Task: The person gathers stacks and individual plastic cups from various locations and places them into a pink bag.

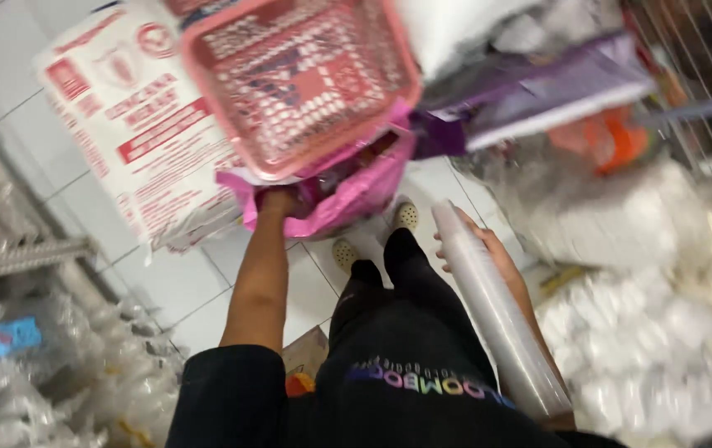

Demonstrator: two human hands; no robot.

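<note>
My left hand (277, 202) clutches the soft, crinkly pink plastic bag (347, 195) at its gathered edge, while my right hand (488, 249) cradles the light, slippery, crushable sleeve of stacked clear plastic cups (493, 311) along its side.

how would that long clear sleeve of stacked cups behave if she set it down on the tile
The sleeve of cups, cradled along the right hand and forearm, looks light. Being round, it would probably roll. The clear wrap looks slippery.

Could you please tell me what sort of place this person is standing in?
Probably a shop or stockroom for plastic packaging goods. The left hand carries a pink shopping basket, the right hand holds a sleeve of clear plastic cups, and bagged white wares crowd the tiled floor.
</note>
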